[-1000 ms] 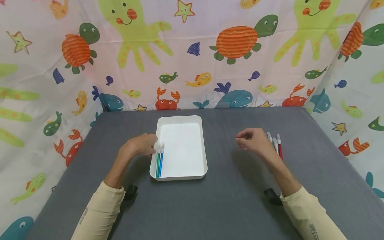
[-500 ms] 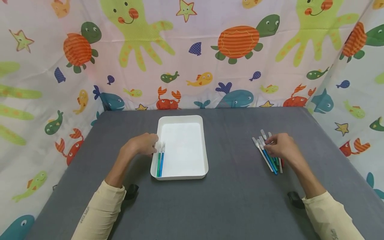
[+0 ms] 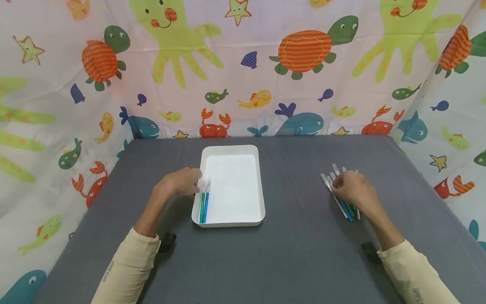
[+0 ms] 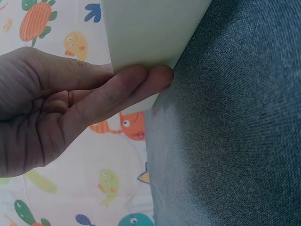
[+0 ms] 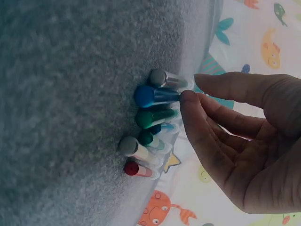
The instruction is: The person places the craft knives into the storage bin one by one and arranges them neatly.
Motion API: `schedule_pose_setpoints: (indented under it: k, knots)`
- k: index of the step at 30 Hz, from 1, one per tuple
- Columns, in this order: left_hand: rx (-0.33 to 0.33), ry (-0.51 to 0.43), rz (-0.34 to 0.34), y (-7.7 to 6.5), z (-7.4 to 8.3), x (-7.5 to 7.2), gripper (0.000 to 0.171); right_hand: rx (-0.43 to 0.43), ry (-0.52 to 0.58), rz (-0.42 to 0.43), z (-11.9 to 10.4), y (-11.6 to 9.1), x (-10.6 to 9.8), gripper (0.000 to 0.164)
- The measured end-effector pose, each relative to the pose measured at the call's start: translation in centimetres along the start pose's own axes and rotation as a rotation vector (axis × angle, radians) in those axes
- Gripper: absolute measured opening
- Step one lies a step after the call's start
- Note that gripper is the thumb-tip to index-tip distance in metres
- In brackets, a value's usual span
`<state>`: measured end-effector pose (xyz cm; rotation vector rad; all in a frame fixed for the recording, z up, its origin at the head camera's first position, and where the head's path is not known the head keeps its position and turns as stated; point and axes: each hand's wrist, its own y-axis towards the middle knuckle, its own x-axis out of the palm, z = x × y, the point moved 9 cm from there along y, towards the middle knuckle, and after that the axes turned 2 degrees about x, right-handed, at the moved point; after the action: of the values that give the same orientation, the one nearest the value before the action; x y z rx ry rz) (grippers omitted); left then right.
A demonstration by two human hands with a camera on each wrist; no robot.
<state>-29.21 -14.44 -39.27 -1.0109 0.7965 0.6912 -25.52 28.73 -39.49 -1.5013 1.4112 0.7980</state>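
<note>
My left hand (image 3: 184, 182) pinches the left wall of a shallow white tray (image 3: 261, 209); in the left wrist view the fingers (image 4: 127, 82) lie along its outside. A green felt-tip pen (image 3: 202, 207) and a blue felt-tip pen (image 3: 206, 207) lie side by side inside. My right hand (image 3: 355, 192) is over a loose bunch of felt-tip pens at the right, partly hiding them. In the right wrist view, thumb and index fingertip stay slightly apart beside a blue pen (image 5: 155, 96) and a silver pen (image 5: 167, 78). Green pens, another silver one and a red pen (image 5: 138, 169) lie below.
The grey cloth-covered table (image 3: 273, 257) stretches between tray and pen bunch. A curtain (image 3: 231, 71) printed with sea animals hangs along the back and both sides.
My right hand has moved right from the gap beside the bunch to over the pens, then slightly lower. Several pens now show spread to its left. The left hand keeps its grip on the tray.
</note>
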Motion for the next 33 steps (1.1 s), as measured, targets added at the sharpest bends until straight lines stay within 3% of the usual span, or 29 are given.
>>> schedule_pose_setpoints:
  k: [10,19,26,33]
  knots:
    - [0.005,0.01,0.004,0.0,0.1,-0.1,0.036,-0.072,-0.049,0.079,-1.0,-0.5,0.7,0.003]
    - [0.012,0.008,0.004,0.1,0.2,0.0,0.035,-0.058,-0.052,0.077,-1.2,-0.6,0.9,0.024]
    - [0.001,-0.002,-0.004,0.2,0.1,0.1,0.034,-0.033,-0.023,0.032,-0.9,-0.5,1.2,0.009]
    - [0.012,0.017,0.004,0.1,0.2,0.0,0.035,-0.053,0.029,0.047,-2.5,-0.8,0.7,0.027]
